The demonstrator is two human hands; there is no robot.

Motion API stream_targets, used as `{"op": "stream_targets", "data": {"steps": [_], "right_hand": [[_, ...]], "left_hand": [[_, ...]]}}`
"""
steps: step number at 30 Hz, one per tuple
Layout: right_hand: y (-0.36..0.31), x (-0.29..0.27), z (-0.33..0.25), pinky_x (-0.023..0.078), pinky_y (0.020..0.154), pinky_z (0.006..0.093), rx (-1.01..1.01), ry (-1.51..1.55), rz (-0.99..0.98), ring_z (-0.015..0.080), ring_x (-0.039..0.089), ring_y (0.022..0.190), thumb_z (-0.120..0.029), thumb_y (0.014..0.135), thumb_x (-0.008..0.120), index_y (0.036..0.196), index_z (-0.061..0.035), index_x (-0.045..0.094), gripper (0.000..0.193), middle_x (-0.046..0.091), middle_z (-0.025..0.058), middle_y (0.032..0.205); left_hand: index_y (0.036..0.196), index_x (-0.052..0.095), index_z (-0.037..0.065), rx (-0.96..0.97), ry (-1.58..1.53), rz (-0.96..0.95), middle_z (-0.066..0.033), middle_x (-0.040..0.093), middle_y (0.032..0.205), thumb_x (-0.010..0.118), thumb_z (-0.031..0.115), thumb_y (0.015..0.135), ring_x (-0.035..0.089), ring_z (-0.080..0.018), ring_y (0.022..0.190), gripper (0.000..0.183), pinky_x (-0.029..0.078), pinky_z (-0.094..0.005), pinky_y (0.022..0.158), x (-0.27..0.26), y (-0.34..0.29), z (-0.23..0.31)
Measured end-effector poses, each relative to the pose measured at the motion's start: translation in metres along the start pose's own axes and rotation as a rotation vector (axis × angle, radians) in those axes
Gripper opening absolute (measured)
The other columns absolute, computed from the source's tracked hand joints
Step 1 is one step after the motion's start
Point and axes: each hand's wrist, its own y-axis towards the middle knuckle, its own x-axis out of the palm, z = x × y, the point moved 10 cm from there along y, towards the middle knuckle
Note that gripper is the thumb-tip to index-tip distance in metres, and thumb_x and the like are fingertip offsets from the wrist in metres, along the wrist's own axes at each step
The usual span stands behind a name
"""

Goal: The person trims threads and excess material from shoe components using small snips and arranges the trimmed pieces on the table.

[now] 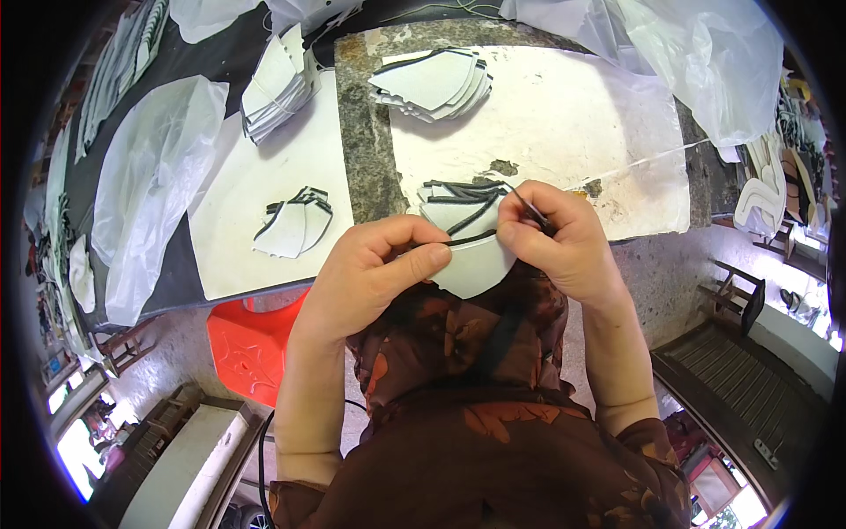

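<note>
While the left hand [374, 273] is pinching a black strip [471, 236] against a white piece [471, 264] at centre frame, the right hand [555, 238] is gripping the strip's other end at about 3 o'clock of the piece. Both hands are closing narrowly on strip and piece. Trimmed pieces [295, 225] are lying at 9 o'clock, a stack [436, 84] at 12 o'clock, on a stone slab [366, 132].

Stone slab [363, 150] bears a white sheet [564, 123] and stacked white cut pieces [436, 84]
</note>
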Motion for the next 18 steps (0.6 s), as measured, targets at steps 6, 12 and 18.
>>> {"op": "stream_targets", "data": {"steps": [6, 12, 18], "right_hand": [[0.001, 0.005, 0.000, 0.039, 0.067, 0.0211, -0.007, 0.052, -0.017, 0.0021, 0.048, 0.075, -0.007, 0.091, 0.072, 0.098, -0.0001, 0.069, 0.010, 0.056, -0.0068, 0.081], [0.003, 0.008, 0.001, 0.038, 0.066, 0.0216, -0.015, 0.027, -0.038, 0.0022, 0.046, 0.075, -0.007, 0.090, 0.072, 0.097, 0.0001, 0.068, 0.011, 0.054, -0.0073, 0.080], [0.002, 0.008, 0.004, 0.037, 0.065, 0.0215, -0.005, 0.032, -0.037, 0.0021, 0.044, 0.074, -0.007, 0.089, 0.071, 0.095, -0.0003, 0.067, 0.010, 0.052, -0.0075, 0.079]], "left_hand": [[0.106, 0.072, 0.000, 0.043, -0.100, 0.071, 0.0053, 0.063, 0.086, 0.073, 0.013, 0.098, 0.054, -0.0024, 0.079, 0.015, 0.044, -0.0204, 0.070, -0.012, -0.003, -0.001], [0.106, 0.072, -0.001, -0.019, -0.136, 0.031, 0.0066, 0.063, 0.087, 0.073, 0.012, 0.098, 0.053, -0.0012, 0.077, 0.015, 0.042, -0.0191, 0.068, -0.005, 0.000, -0.007], [0.106, 0.072, -0.002, -0.049, -0.068, -0.038, 0.0018, 0.069, 0.092, 0.069, 0.012, 0.099, 0.060, -0.0050, 0.085, 0.016, 0.049, -0.0225, 0.078, 0.003, 0.003, 0.002]]}}
